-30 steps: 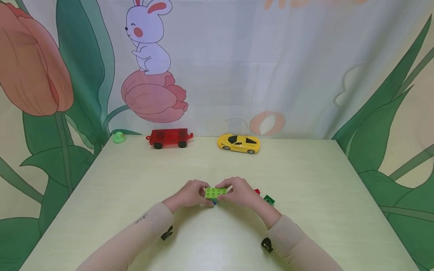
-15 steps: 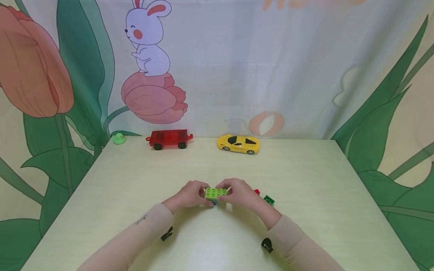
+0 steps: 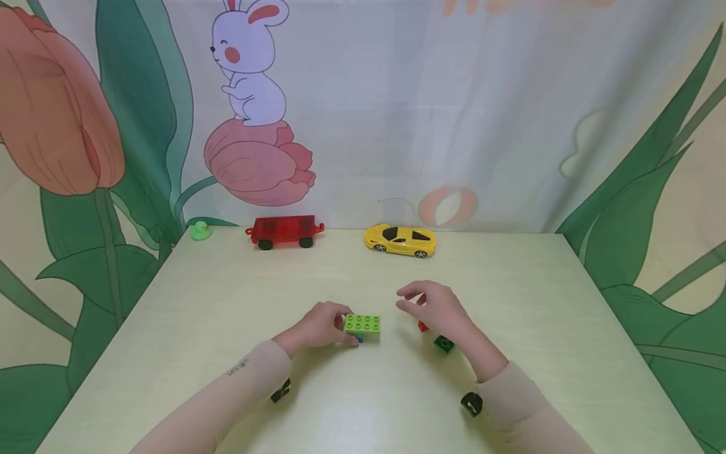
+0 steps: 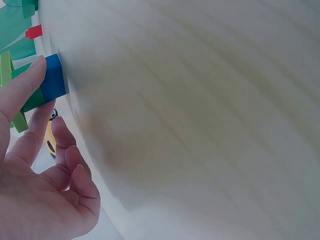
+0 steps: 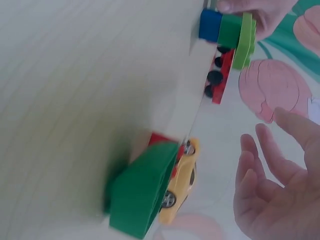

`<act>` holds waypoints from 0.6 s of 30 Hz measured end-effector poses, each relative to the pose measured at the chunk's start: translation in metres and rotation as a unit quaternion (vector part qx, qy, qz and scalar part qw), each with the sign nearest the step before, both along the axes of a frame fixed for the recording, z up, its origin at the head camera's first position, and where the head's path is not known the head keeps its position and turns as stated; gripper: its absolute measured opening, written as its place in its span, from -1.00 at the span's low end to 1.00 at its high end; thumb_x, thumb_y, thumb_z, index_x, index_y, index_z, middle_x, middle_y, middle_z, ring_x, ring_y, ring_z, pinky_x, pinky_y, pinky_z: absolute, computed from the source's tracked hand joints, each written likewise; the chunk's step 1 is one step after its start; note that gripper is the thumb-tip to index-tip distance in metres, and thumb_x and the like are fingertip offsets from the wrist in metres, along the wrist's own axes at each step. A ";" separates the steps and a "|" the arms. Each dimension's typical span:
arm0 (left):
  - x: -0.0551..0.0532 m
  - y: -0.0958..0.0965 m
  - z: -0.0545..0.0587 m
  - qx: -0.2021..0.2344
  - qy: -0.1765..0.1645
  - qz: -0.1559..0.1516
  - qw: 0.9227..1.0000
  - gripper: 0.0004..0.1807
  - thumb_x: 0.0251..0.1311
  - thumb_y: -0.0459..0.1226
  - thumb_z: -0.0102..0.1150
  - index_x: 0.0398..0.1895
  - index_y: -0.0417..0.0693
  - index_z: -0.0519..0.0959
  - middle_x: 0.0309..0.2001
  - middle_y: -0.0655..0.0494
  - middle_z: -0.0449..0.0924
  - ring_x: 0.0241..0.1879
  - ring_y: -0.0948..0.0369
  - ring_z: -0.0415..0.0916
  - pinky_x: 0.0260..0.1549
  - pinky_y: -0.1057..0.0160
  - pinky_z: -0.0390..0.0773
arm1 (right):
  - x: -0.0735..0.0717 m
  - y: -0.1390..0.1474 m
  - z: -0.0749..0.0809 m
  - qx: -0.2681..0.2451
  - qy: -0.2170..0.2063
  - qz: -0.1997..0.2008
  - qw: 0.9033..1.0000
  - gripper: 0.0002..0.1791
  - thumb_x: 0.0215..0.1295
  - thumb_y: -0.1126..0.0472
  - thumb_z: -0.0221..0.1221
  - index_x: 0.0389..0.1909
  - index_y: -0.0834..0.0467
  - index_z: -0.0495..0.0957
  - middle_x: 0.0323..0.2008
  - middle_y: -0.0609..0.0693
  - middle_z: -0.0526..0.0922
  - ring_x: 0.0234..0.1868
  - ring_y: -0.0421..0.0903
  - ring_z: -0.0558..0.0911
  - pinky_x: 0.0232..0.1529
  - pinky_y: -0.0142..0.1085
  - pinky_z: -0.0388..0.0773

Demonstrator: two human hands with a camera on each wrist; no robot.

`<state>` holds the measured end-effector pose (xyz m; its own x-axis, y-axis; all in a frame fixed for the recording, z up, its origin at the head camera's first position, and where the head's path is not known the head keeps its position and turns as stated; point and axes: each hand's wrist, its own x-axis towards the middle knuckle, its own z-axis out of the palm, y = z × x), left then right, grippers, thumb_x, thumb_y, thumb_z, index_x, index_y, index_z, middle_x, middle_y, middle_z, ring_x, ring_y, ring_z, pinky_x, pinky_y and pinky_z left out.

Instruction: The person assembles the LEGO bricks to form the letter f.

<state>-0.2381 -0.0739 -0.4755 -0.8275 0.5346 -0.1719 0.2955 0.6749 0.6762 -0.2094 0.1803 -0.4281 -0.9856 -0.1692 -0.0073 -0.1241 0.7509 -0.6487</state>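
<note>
I see L hand [image 3: 324,325] pinching the block stack [image 3: 362,324], prob. to keep it upright; R hand [image 3: 441,310], empty & loosely spread, hovers nr red brick [image 3: 423,326].

A green duck [image 3: 201,231], red wagon [image 3: 285,232] and yellow car [image 3: 399,240] lined the far edge of the table [image 3: 522,315] before a rabbit-print curtain [image 3: 363,113].

Five bricks: light green brick [image 3: 362,323], stacked green brick [image 5: 230,31], blue brick [image 5: 210,25], loose green brick [image 3: 444,343], red brick [image 3: 423,326]. One car [image 3: 399,240], one wagon [image 3: 284,231], one duck [image 3: 201,231], one printed rabbit [image 3: 251,63]. Two hands: left hand [image 3: 322,324], right hand [image 3: 439,309].
</note>
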 end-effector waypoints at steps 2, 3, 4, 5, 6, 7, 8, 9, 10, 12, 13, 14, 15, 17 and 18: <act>0.000 0.000 0.000 0.001 0.001 0.000 1.000 -0.58 -0.07 -0.18 0.52 -0.09 -0.04 0.63 -0.51 0.09 0.46 -0.48 0.22 0.31 -0.48 0.26 0.26 | -0.001 0.007 -0.002 0.018 0.000 -0.013 1.000 -0.70 0.21 0.04 0.32 -0.05 0.01 0.66 -0.17 -0.13 0.64 -0.20 -0.10 0.49 -0.23 -0.23 0.46; 0.000 0.000 0.000 0.000 0.001 0.001 1.000 -0.58 -0.06 -0.18 0.51 -0.09 -0.04 0.63 -0.51 0.10 0.46 -0.48 0.22 0.31 -0.48 0.26 0.26 | -0.001 0.010 -0.003 0.026 -0.001 -0.019 0.999 -0.69 0.21 0.03 0.32 -0.04 0.01 0.66 -0.15 -0.12 0.64 -0.19 -0.09 0.49 -0.22 -0.23 0.46; 0.000 0.000 0.000 0.000 0.003 0.001 1.000 -0.58 -0.06 -0.18 0.51 -0.10 -0.04 0.63 -0.51 0.10 0.46 -0.48 0.22 0.31 -0.48 0.26 0.26 | -0.001 0.014 -0.005 0.033 -0.004 -0.024 0.999 -0.67 0.21 0.03 0.33 -0.03 0.02 0.65 -0.15 -0.10 0.64 -0.18 -0.08 0.49 -0.22 -0.22 0.46; 0.000 0.000 0.000 0.000 0.003 0.001 1.000 -0.58 -0.07 -0.18 0.52 -0.10 -0.04 0.63 -0.51 0.10 0.46 -0.48 0.22 0.31 -0.48 0.26 0.27 | -0.001 0.017 -0.006 0.039 -0.006 -0.028 0.999 -0.67 0.21 0.03 0.33 -0.03 0.03 0.65 -0.14 -0.09 0.63 -0.17 -0.07 0.49 -0.22 -0.21 0.47; 0.000 0.001 0.000 -0.001 0.003 0.001 1.000 -0.58 -0.07 -0.18 0.52 -0.10 -0.04 0.63 -0.51 0.10 0.46 -0.48 0.22 0.31 -0.48 0.27 0.27 | 0.000 0.020 -0.007 0.043 -0.007 -0.031 0.999 -0.67 0.20 0.03 0.33 -0.03 0.03 0.65 -0.14 -0.08 0.63 -0.17 -0.05 0.50 -0.22 -0.20 0.47; 0.000 0.001 0.000 -0.001 0.003 0.002 1.000 -0.58 -0.07 -0.18 0.52 -0.10 -0.05 0.63 -0.51 0.11 0.46 -0.48 0.22 0.31 -0.48 0.27 0.27 | 0.000 0.023 -0.008 0.047 -0.006 -0.033 0.998 -0.66 0.20 0.04 0.33 -0.02 0.04 0.65 -0.14 -0.07 0.63 -0.16 -0.02 0.50 -0.23 -0.18 0.47; 0.000 0.001 0.000 -0.001 0.003 0.002 1.000 -0.58 -0.07 -0.18 0.52 -0.09 -0.05 0.63 -0.51 0.11 0.46 -0.48 0.22 0.31 -0.48 0.26 0.27 | 0.000 0.026 -0.009 0.050 -0.005 -0.037 0.998 -0.66 0.20 0.03 0.33 -0.02 0.05 0.65 -0.13 -0.05 0.63 -0.14 0.01 0.51 -0.22 -0.16 0.48; 0.000 0.001 0.000 -0.001 0.002 0.002 1.000 -0.57 -0.07 -0.18 0.52 -0.09 -0.05 0.63 -0.51 0.10 0.46 -0.48 0.22 0.31 -0.48 0.26 0.28 | 0.000 0.029 -0.010 0.053 -0.004 -0.040 0.998 -0.65 0.20 0.03 0.33 -0.02 0.05 0.65 -0.13 -0.04 0.63 -0.12 0.03 0.51 -0.21 -0.15 0.48; 0.001 0.001 0.000 -0.001 0.002 0.002 1.000 -0.57 -0.07 -0.18 0.52 -0.09 -0.05 0.63 -0.50 0.10 0.47 -0.48 0.22 0.31 -0.48 0.26 0.27 | 0.000 0.031 -0.011 0.054 -0.004 -0.044 0.998 -0.65 0.19 0.03 0.33 -0.02 0.05 0.65 -0.12 -0.03 0.63 -0.10 0.04 0.51 -0.19 -0.13 0.48; 0.001 0.001 0.001 -0.002 0.001 0.003 1.000 -0.57 -0.06 -0.18 0.51 -0.08 -0.04 0.63 -0.50 0.10 0.47 -0.47 0.22 0.32 -0.48 0.26 0.27 | 0.001 0.035 -0.013 0.056 -0.004 -0.048 0.997 -0.62 0.17 0.00 0.34 -0.02 0.05 0.65 -0.12 -0.02 0.63 -0.08 0.06 0.51 -0.18 -0.11 0.49; 0.001 0.001 0.000 -0.002 0.001 0.003 1.000 -0.57 -0.06 -0.18 0.51 -0.08 -0.04 0.63 -0.50 0.10 0.47 -0.47 0.21 0.32 -0.47 0.26 0.28 | 0.001 0.037 -0.015 0.057 -0.008 -0.052 0.997 -0.61 0.16 -0.02 0.35 -0.02 0.05 0.65 -0.12 -0.02 0.63 -0.07 0.05 0.51 -0.18 -0.11 0.49; 0.001 0.001 0.000 -0.002 0.001 0.003 1.000 -0.57 -0.07 -0.18 0.51 -0.08 -0.04 0.63 -0.50 0.11 0.47 -0.47 0.21 0.32 -0.47 0.26 0.28 | 0.001 0.038 -0.016 0.060 -0.013 -0.054 0.997 -0.59 0.14 -0.05 0.35 -0.02 0.04 0.65 -0.12 -0.02 0.63 -0.07 0.03 0.51 -0.18 -0.12 0.49; 0.001 0.001 0.001 -0.003 0.000 0.004 1.000 -0.56 -0.07 -0.18 0.52 -0.08 -0.04 0.63 -0.50 0.11 0.47 -0.46 0.21 0.32 -0.47 0.25 0.28 | 0.002 0.039 -0.017 0.063 -0.019 -0.055 0.996 -0.56 0.12 -0.08 0.36 -0.02 0.03 0.65 -0.12 -0.03 0.63 -0.08 0.02 0.51 -0.19 -0.13 0.49; 0.001 0.001 0.001 -0.005 0.001 0.004 1.000 -0.56 -0.07 -0.18 0.52 -0.07 -0.04 0.63 -0.49 0.11 0.47 -0.45 0.20 0.32 -0.46 0.25 0.28 | 0.002 0.041 -0.020 0.073 -0.029 -0.055 0.995 -0.52 0.07 -0.13 0.38 -0.02 0.03 0.66 -0.14 -0.04 0.63 -0.10 -0.01 0.50 -0.22 -0.15 0.48; 0.001 0.001 0.001 -0.005 0.000 0.005 1.000 -0.55 -0.07 -0.18 0.52 -0.07 -0.04 0.63 -0.49 0.11 0.47 -0.45 0.20 0.32 -0.46 0.25 0.29 | 0.003 0.042 -0.022 0.081 -0.031 -0.053 0.995 -0.50 0.05 -0.15 0.38 -0.03 0.03 0.66 -0.16 -0.05 0.64 -0.11 -0.02 0.49 -0.23 -0.16 0.48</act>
<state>-0.2376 -0.0731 -0.4743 -0.8333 0.5237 -0.1773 0.2881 0.6850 0.6692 -0.2069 0.2220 -0.4498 -0.9946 -0.0550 -0.0880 -0.0010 0.8533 -0.5215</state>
